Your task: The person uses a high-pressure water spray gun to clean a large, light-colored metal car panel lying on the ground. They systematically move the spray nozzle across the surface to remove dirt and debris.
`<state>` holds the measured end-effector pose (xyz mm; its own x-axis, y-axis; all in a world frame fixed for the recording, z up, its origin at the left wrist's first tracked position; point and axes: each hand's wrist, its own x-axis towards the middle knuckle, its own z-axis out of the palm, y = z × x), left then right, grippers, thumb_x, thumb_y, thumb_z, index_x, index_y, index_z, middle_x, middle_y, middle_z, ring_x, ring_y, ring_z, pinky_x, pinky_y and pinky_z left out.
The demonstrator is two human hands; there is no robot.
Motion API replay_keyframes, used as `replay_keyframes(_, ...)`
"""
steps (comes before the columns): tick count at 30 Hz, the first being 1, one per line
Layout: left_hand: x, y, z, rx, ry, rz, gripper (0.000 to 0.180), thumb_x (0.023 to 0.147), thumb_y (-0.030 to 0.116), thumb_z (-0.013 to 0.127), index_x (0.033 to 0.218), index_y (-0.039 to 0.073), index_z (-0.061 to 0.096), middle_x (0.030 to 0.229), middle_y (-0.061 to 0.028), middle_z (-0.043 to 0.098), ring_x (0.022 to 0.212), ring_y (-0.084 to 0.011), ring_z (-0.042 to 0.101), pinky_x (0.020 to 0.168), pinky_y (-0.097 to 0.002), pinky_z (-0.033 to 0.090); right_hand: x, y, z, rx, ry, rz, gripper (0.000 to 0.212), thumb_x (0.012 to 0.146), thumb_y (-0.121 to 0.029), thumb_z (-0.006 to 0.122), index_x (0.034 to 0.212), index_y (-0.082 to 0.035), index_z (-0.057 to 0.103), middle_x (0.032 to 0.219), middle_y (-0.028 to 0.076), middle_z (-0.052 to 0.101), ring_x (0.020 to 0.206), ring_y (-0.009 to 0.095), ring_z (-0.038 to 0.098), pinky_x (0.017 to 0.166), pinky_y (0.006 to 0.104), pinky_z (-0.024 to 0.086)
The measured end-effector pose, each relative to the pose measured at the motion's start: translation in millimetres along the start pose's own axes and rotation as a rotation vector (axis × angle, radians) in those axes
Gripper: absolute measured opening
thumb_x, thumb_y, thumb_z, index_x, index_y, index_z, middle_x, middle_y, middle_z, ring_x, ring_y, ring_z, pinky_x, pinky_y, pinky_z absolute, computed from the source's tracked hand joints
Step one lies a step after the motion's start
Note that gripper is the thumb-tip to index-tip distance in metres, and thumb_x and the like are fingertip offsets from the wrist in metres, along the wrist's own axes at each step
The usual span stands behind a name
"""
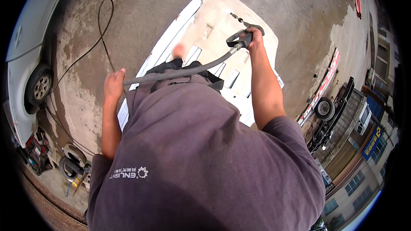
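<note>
My right hand (256, 38) is wrapped round the black grip of a pressure washer gun (245, 37). Its short metal nozzle points up and left, over a cream panel (220, 6) on the wet ground. From the gun's metal coupling a thick grey hose (182, 74) runs left across the front of my body. My left hand (114, 84) is closed round this hose near my left side. Long slots and a small recess show in the panel, and a white strip (171, 36) lies along its left edge. My shirt hides the panel's near part.
At the left stands a pale car (32, 30) with its wheel (39, 84) close by. A thin dark hose (81, 57) loops over the wet concrete. Tyres (70, 164) lie lower left; a long red-and-white board (321, 86) and another wheel (325, 108) are at the right.
</note>
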<state>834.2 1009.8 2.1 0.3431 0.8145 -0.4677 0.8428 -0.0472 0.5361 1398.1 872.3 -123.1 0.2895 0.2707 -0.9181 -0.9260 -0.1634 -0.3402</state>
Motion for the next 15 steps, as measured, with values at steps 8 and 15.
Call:
replay_keyframes(8, 2, 1, 4, -0.022, 0.025, 0.007, 0.047, 0.096, 0.034, 0.047, 0.071, -0.005, 0.055, 0.071, -0.0243, 0.057, 0.070, -0.0432, 0.052, 0.066, -0.0495, 0.037, 10, -4, -4, 0.026, -0.051, 0.006, 0.018, 0.080, -0.006, 0.051, 0.095, 0.000, 0.043, 0.079, 0.014, 0.047, 0.057, 0.025, 0.052, 0.051, 0.0386, 0.052)
replay_keyframes(15, 7, 26, 21, 0.014, -0.083, 0.028, 0.047, 0.096, 0.035, 0.047, 0.071, -0.002, 0.058, 0.078, -0.0240, 0.062, 0.081, -0.0439, 0.056, 0.072, -0.0513, 0.040, 3, -33, -4, -0.085, 0.059, 0.042, 0.016, 0.080, -0.006, 0.054, 0.091, 0.000, 0.044, 0.077, 0.014, 0.049, 0.055, 0.025, 0.054, 0.053, 0.0392, 0.054)
